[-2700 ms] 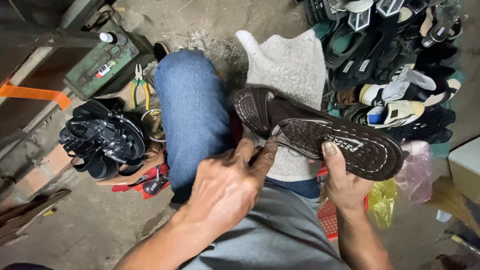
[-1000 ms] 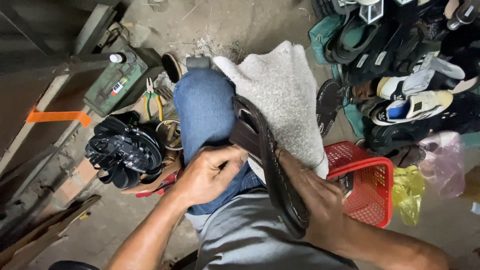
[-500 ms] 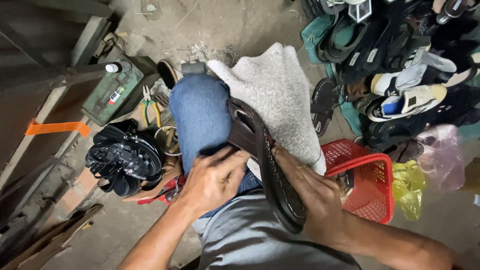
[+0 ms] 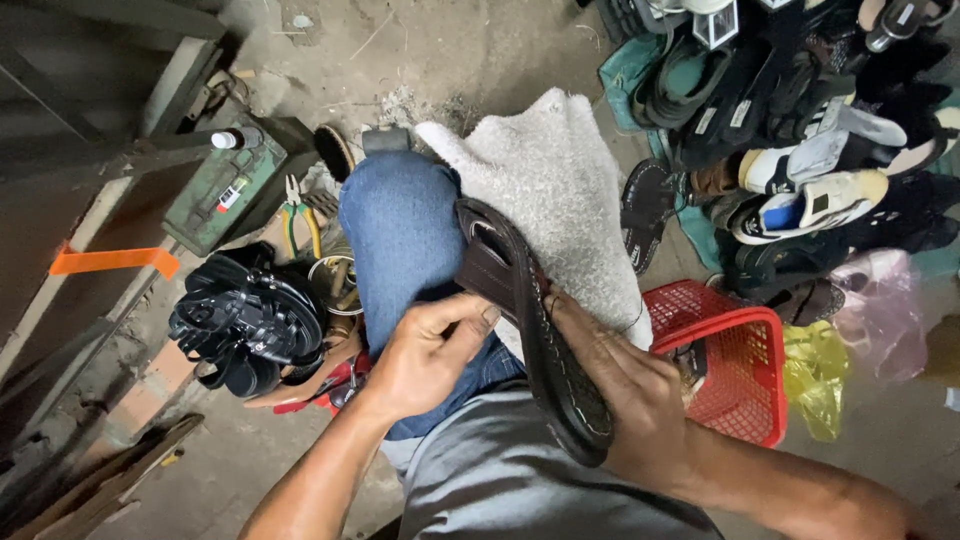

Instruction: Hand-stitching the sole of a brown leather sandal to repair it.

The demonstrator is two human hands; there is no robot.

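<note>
Sandal (image 4: pixel 530 330): dark brown, set on edge across the lap, sole side twd the right, strap end up by the knee. Judging by the tilt, it's turned so the rim faces the person.
Left hand (image 4: pixel 425 355): at the sandal's strap side, fingers curled, thumb pressed along the edge; looks like a pinch on the rim or on sth small, can't tell which.
Right hand (image 4: pixel 625 400): cupped under the sole side, fingers closed round the lower half; prob. the steadying grip, w/ the heel end braced against the belly.
Cloth (image 4: pixel 550 200): pale grey towel draped over the right knee, just behind the sandal; seems a pad for the work.
Jeans knee (image 4: pixel 400 230): blue, left leg raised, props the strap end.
Red basket (image 4: pixel 740 370): plastic, just beside the right forearm, within reach; contents mostly hidden by hand and sandal.
Black sandals pile (image 4: pixel 245 320): on the floor at left, near the left elbow.
Pliers (image 4: pixel 300 220): yellow-green handles, on the floor by a green metal box (image 4: pixel 225 190).
Shoe heap (image 4: pixel 800 150): top right, many pairs, cut off at the frame edge.
Hidden: left fingertips, any tool or thread, sandal's footbed, heel end.
</note>
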